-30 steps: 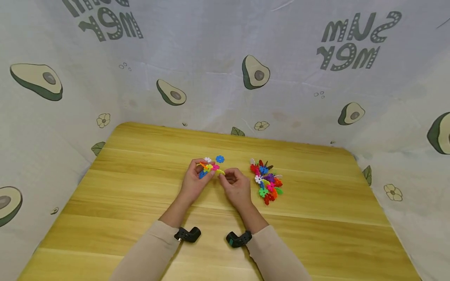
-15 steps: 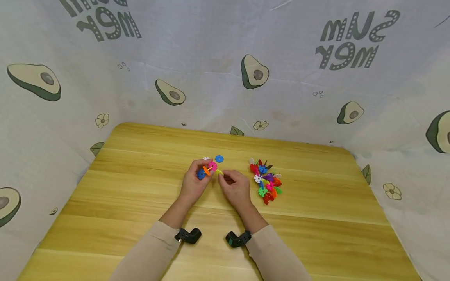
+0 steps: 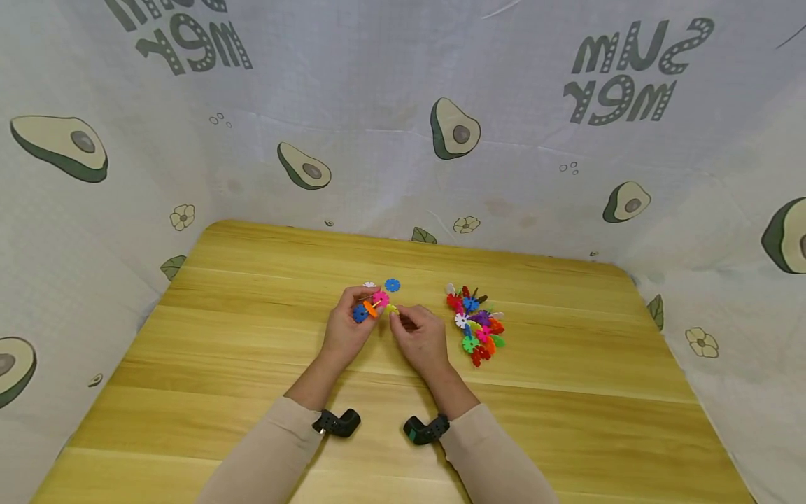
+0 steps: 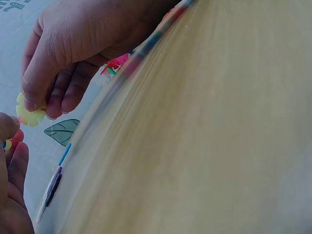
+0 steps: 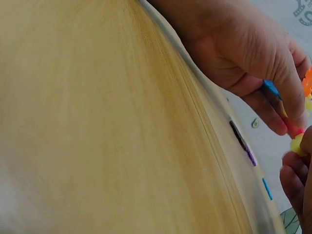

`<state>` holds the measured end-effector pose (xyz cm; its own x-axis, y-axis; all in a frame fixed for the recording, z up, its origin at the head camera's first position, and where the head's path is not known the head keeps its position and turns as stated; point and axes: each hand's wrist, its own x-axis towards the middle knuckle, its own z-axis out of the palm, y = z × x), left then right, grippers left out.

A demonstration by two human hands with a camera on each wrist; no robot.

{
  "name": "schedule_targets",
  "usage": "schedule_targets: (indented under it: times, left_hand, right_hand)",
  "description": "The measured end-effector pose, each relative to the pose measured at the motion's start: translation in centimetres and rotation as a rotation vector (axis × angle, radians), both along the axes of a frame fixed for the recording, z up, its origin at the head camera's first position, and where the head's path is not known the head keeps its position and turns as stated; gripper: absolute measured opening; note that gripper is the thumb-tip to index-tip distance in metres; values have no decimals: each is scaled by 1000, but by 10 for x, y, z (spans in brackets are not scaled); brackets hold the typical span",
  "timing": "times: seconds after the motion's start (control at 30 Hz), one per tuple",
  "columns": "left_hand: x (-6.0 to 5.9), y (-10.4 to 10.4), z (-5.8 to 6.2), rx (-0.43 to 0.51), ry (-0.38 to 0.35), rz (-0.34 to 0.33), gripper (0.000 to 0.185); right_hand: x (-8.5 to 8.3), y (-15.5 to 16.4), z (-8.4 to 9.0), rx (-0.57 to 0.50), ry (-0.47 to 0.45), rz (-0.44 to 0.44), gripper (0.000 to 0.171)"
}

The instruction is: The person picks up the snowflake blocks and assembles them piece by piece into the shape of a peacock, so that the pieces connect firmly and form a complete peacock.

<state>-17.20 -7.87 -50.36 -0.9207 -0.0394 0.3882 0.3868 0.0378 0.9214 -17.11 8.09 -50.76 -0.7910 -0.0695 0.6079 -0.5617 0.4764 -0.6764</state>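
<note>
My left hand [image 3: 346,325] grips a joined cluster of notched plastic flower discs. Its pink disc [image 3: 380,298] faces up, an orange disc [image 3: 370,309] stands edge-on, and a blue disc [image 3: 360,313] sits nearest the palm. Thumb and fingers of my right hand [image 3: 425,339] pinch a yellow disc [image 4: 28,111] at the cluster's right side. In the left wrist view that yellow disc touches the pink part by the left fingertips. Whether the two are slotted together I cannot tell. Left fingers hide part of the cluster.
A loose blue disc [image 3: 392,285] and a partly hidden white disc [image 3: 369,285] lie beyond the left hand. Right of the hands is a pile of multicoloured discs [image 3: 475,325]. A patterned cloth [image 3: 378,175] hangs behind the wooden table [image 3: 567,434].
The left hand has turned the cluster: its yellow part no longer shows in the head view, while pink and the orange edge do. The right hand stays almost in place, pinching the yellow disc.
</note>
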Motion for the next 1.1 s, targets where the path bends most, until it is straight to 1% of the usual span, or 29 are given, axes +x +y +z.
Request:
schedule_targets:
  times: [0.17,0.37,0.47,0.67,0.87,0.93,1.1]
  left_hand:
    - [1,-1,1,-55,-5,-3,41]
    - [1,-2,3,-109,-2,13,40]
    - [1,-2,3,-140,5,21,39]
    - [1,-1,5,-155,-1,16,36]
    - [1,0,5,-151,-8,18,34]
    - [1,0,5,-162,-12,24,33]
    - [2,0,6,-210,-51,35,32]
  right_hand:
    - [-1,0,0,21,39,-6,12]
    - [0,1,0,46,13,-19,12]
    - [0,1,0,57,19,-21,12]
    - [1,2,0,68,51,-25,12]
    - [2,3,0,26,58,-3,10]
    - [2,3,0,7,64,6,10]
    - [3,3,1,-36,67,18,10]
